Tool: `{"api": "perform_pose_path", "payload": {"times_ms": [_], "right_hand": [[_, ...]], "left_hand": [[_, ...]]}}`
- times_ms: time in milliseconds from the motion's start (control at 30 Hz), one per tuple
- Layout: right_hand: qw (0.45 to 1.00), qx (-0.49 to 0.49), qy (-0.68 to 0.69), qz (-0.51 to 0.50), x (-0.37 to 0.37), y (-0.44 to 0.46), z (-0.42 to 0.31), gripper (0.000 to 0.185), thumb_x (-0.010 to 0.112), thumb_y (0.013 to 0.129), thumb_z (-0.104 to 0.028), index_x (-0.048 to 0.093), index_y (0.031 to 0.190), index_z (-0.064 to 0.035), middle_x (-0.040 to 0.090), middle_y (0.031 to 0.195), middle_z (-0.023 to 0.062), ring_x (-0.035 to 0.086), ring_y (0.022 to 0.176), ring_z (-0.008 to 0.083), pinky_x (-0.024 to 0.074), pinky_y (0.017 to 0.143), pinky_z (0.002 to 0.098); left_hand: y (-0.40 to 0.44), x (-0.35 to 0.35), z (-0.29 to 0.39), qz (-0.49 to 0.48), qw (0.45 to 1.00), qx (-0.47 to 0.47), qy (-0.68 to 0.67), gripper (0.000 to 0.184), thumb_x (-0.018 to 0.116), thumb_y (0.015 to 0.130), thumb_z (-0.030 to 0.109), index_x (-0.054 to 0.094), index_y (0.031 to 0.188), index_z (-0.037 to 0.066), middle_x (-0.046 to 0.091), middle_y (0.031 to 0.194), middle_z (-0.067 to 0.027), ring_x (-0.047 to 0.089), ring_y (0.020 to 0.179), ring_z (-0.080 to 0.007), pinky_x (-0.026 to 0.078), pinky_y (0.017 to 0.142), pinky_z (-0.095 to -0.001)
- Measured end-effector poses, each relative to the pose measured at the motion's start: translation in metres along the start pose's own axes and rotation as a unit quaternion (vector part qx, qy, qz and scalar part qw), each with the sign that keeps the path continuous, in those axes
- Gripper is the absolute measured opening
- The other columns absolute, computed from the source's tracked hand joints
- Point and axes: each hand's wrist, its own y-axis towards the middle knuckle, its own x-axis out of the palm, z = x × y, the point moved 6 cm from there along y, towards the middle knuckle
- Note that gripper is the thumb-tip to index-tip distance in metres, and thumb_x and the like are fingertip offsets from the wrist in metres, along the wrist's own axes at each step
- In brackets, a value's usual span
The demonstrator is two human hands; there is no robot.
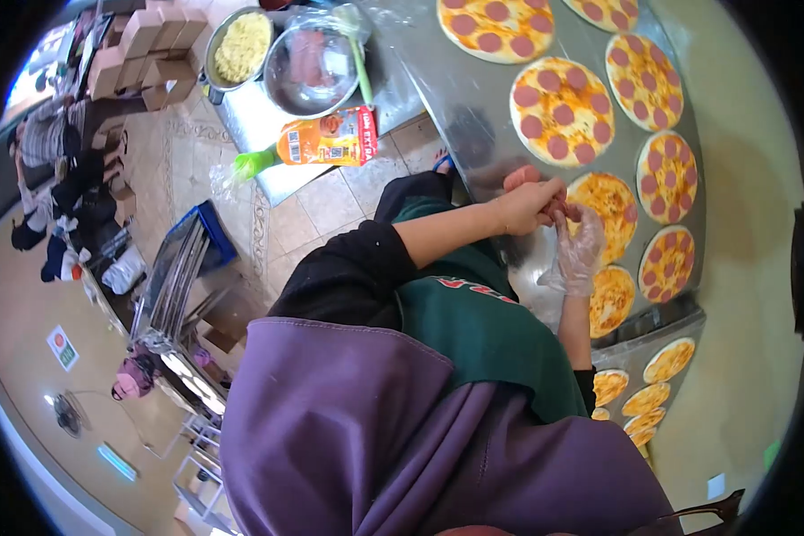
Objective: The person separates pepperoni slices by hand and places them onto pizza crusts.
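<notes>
My left hand point(531, 204), bare, is closed around pink sausage slices point(520, 177), which show beside its fingers. My right hand point(581, 246) wears a clear plastic glove; its fingertips are pressed together against those of my left hand, and what they pinch is too small to tell. Both hands are over the near edge of a pizza point(612, 201) with browned cheese and a few slices. Below it in view lies a pizza without visible slices point(612, 301). A pizza topped with slices point(562, 112) lies above the hands.
More topped pizzas point(667, 176) cover the metal table point(473, 107). Smaller pizzas point(670, 360) lie on another surface. At upper left are a pot of yellow shreds point(243, 49), a metal bowl point(286, 85) and an orange packet point(326, 138). People point(58, 143), boxes point(143, 40) and racks point(174, 277) stand farther left.
</notes>
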Motion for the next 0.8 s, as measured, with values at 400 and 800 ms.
{"api": "perform_pose_path", "payload": {"times_ms": [400, 800], "right_hand": [[0.983, 0.103, 0.145, -0.053, 0.033, 0.024, -0.009, 0.01, 0.065, 0.088, -0.011, 0.061, 0.091, -0.0023, 0.059, 0.078, 0.0023, 0.056, 0.074, 0.0111, 0.0454, 0.07, 0.0253], [0.906, 0.194, 0.368, 0.079, 0.017, -0.03, -0.002, 0.035, 0.07, 0.083, -0.012, 0.059, 0.115, -0.003, 0.063, 0.096, 0.004, 0.058, 0.084, 0.0105, 0.049, 0.077, 0.0257]], "left_hand": [[-0.015, -0.059, -0.003, 0.028, 0.994, -0.041, -0.101, 0.052, 0.073, 0.078, 0.002, 0.052, 0.125, 0.008, 0.067, 0.101, -0.0108, 0.066, 0.089, -0.0163, 0.053, 0.08, -0.0305], [0.001, -0.029, 0.017, -0.121, 0.943, -0.161, -0.264, 0.044, 0.066, 0.084, -0.001, 0.05, 0.124, -0.003, 0.062, 0.112, -0.0129, 0.064, 0.098, -0.0188, 0.054, 0.085, -0.0319]]}}
